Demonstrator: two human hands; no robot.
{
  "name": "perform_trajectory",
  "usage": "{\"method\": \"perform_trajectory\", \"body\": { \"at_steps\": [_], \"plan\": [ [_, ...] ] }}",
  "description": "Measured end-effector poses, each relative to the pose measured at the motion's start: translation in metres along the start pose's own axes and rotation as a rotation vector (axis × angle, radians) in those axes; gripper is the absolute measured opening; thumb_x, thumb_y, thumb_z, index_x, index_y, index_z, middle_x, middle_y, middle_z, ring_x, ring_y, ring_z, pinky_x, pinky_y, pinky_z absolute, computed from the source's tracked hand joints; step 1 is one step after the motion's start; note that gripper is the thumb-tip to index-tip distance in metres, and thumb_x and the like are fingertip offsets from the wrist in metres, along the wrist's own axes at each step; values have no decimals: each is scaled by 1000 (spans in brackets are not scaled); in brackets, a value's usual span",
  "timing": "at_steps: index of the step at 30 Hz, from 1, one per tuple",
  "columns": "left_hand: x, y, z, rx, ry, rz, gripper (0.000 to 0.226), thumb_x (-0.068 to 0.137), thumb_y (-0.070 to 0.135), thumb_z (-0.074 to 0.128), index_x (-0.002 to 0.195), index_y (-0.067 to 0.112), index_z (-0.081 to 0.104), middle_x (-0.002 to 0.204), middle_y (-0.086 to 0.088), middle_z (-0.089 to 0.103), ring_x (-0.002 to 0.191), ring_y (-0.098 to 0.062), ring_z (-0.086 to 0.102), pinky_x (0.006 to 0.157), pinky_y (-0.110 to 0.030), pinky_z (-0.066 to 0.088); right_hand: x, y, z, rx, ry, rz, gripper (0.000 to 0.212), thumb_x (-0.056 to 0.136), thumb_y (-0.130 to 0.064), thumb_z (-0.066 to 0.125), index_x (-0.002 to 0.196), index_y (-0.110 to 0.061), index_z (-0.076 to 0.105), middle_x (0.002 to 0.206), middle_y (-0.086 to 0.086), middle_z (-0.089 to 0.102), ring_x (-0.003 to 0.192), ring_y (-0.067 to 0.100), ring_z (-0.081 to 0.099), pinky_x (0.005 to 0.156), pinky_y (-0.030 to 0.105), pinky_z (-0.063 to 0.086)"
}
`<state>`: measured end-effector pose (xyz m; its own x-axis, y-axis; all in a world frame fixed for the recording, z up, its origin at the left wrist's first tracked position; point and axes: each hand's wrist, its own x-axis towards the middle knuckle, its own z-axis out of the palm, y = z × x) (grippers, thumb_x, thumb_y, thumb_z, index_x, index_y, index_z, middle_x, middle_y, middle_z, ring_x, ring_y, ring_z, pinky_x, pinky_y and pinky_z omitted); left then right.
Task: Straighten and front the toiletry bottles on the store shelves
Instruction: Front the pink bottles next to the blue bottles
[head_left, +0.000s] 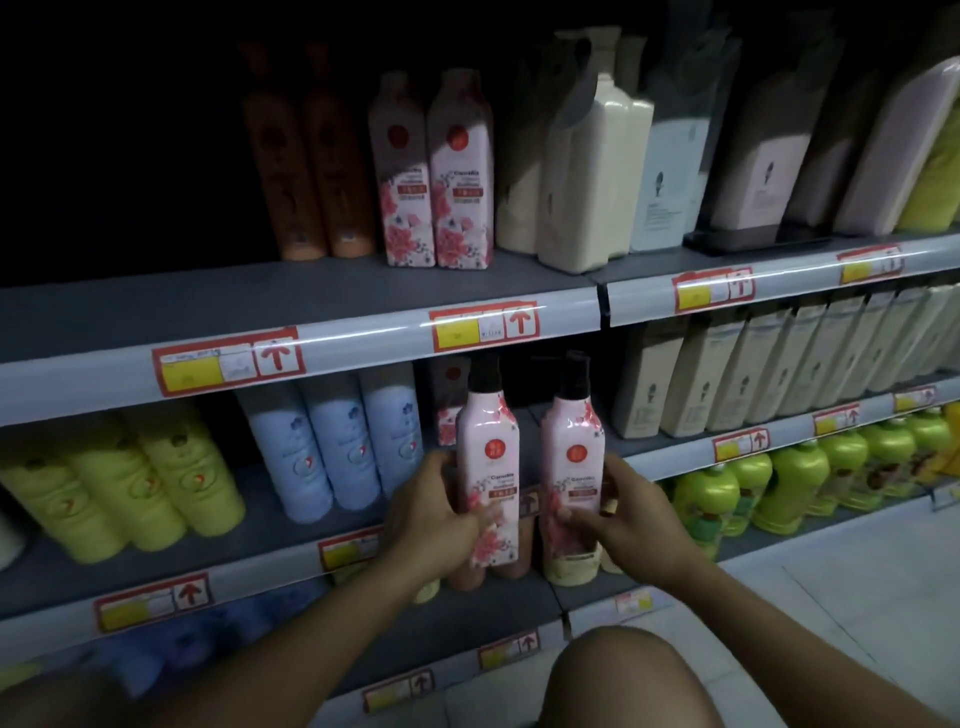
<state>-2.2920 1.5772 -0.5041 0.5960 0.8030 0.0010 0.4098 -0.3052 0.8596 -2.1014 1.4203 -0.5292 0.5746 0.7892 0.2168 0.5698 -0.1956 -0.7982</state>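
Note:
Two pink floral pump bottles with black caps stand upright side by side in front of the middle shelf (291, 558). My left hand (434, 512) grips the left pink bottle (491, 457) around its lower body. My right hand (626, 506) grips the right pink bottle (571, 452) from its right side. Both labels face me. A third floral bottle (449, 400) stands behind them, deeper on the shelf. Two matching floral bottles (436, 176) stand on the upper shelf.
Yellow bottles (130, 483) and pale blue bottles (332, 441) fill the middle shelf to the left. Cream bottles (753, 369) and green bottles (795, 488) line the shelves to the right. Orange and white bottles stand on the upper shelf (291, 306). My knee (623, 680) is low in front.

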Motion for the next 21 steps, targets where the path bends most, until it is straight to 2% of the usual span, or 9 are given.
{"method": "perform_trajectory", "body": {
  "at_steps": [3, 7, 10, 15, 21],
  "plan": [
    [12, 3, -5, 76, 27, -18, 63, 62, 51, 84, 117, 37, 55, 111, 11, 76, 100, -15, 73, 89, -44, 61, 21, 0, 0, -4, -9, 4, 51, 82, -25, 86, 126, -26, 60, 107, -18, 74, 99, -10, 66, 74, 5, 50],
    [23, 14, -9, 121, 75, -48, 54, 75, 39, 90, 119, 30, 59, 111, 8, 77, 98, -16, 74, 88, -43, 62, 45, -5, -1, -15, -27, 2, 49, 84, -31, 84, 126, -29, 59, 108, -17, 73, 98, -10, 66, 73, 7, 48],
    [26, 21, -6, 152, 141, -44, 56, 78, 35, 89, 124, 26, 59, 119, 4, 75, 106, -19, 72, 91, -42, 60, 58, -7, -2, 3, -60, -4, 46, 86, -36, 82, 126, -27, 60, 113, -14, 74, 103, -2, 69, 83, 19, 54],
    [24, 27, 4, 119, 204, -28, 52, 82, 31, 87, 128, 26, 64, 120, 5, 76, 108, -18, 73, 88, -38, 61, 73, -14, 0, 80, -57, -13, 52, 86, -33, 81, 131, -25, 57, 114, -11, 74, 106, 4, 70, 84, 31, 61],
    [33, 22, 13, 120, 298, 54, 60, 81, 27, 88, 134, 28, 59, 128, 5, 73, 115, -18, 71, 93, -42, 61, 91, -8, 15, 29, -10, -43, 68, 85, -27, 83, 143, -22, 49, 124, -10, 70, 111, 6, 65, 81, 13, 47]
  ]
}}
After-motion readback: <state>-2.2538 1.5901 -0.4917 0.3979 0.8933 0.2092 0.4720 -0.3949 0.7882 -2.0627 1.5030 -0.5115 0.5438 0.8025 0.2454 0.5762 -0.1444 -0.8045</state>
